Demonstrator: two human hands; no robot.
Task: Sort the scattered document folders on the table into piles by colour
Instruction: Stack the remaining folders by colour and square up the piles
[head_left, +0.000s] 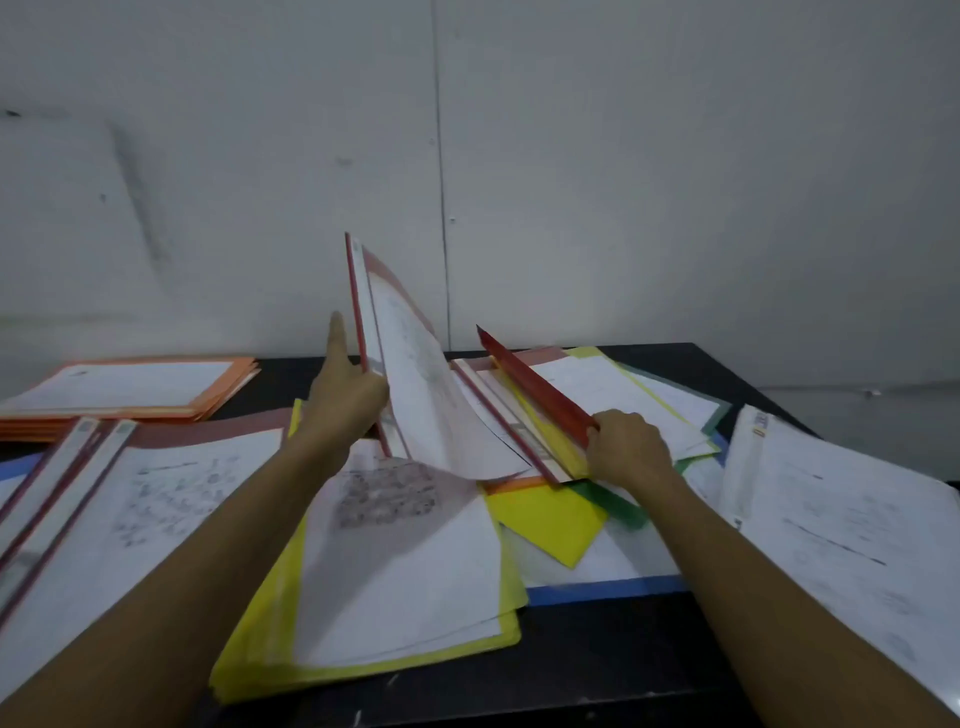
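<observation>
Grey wall (623, 156) panels rise behind a black table (597, 660) strewn with folders; the person's left hand (345, 395) is closed around the spine of a red-edged folder (400, 364), forefinger stretched up along it, holding it nearly upright above the middle of the table so its sheets sag to the right; the right hand (628, 447) pinches the near end of a red spine strip (535, 387), tilted up and pointing toward the wall over another red-edged folder lying flat. Beneath both hands a loose heap spreads out; a yellow pile (363, 665) lies by the table's front edge with white sheets on top; a yellow folder corner (550, 519) and a green one (613, 501) poke out under the right hand; a blue folder (602, 590) shows as a strip under white paper. Red-edged folders (104, 467) lie stacked toward the left edge; an orange pile (130, 389) sits neatly at the far left corner; white-covered papers (841, 514) rest along the right edge.
</observation>
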